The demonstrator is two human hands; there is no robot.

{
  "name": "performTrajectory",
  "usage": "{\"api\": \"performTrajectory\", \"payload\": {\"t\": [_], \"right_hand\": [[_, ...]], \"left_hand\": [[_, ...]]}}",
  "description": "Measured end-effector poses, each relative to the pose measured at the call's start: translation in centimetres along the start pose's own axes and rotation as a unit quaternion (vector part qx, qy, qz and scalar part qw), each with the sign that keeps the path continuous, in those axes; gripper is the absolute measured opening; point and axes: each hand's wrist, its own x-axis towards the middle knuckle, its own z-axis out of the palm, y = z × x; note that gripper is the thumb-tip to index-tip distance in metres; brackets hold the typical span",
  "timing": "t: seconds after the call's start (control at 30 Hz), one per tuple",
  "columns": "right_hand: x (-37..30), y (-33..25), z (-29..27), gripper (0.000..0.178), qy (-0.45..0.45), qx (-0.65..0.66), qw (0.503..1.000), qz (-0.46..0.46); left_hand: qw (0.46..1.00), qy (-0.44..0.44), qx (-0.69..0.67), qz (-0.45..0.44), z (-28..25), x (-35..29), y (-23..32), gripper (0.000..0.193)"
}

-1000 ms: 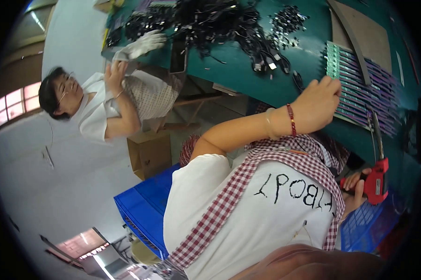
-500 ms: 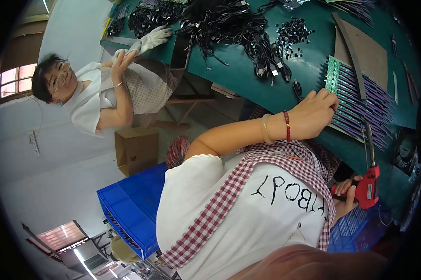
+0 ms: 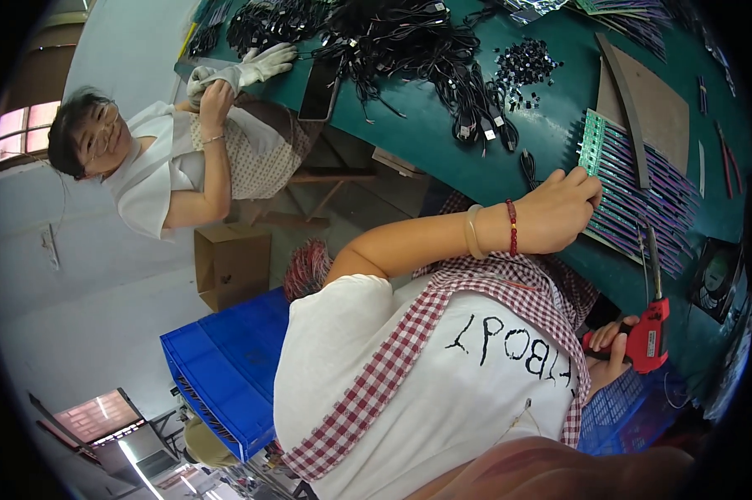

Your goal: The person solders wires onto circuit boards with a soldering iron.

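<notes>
My left hand, with a red bead bracelet and a pale bangle on the wrist, is curled on the near edge of a green panel of circuit boards lying on the green table. The fingers pinch the panel's corner. Lower right, my right hand grips the handle of a red soldering gun, whose thin metal tip points up toward the panel. My white shirt and checked apron strap fill the lower middle.
A co-worker in white sits at the left, one hand on white gloves. Black cables, small black parts, a dark phone and a brown cardboard sheet lie on the table. Below it stand a blue crate and a cardboard box.
The view has swung slightly, so the table and co-worker sit differently in frame. My left hand stays on the panel's edge; my right hand still holds the red soldering gun.
</notes>
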Motion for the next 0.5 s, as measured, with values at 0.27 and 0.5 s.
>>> {"api": "performTrajectory", "payload": {"t": [0.27,0.5], "right_hand": [[-1.2,-1.0,0.8,0.03,0.047,0.012,0.998,0.028],[0.2,-0.8,1.4,0.034,0.026,0.018,0.999,0.013]], "left_hand": [[0.998,0.008,-0.062,-0.009,0.5,0.2,0.8,0.002],[0.988,0.064,0.074,-0.123,-2.6,-1.1,0.4,0.033]]}}
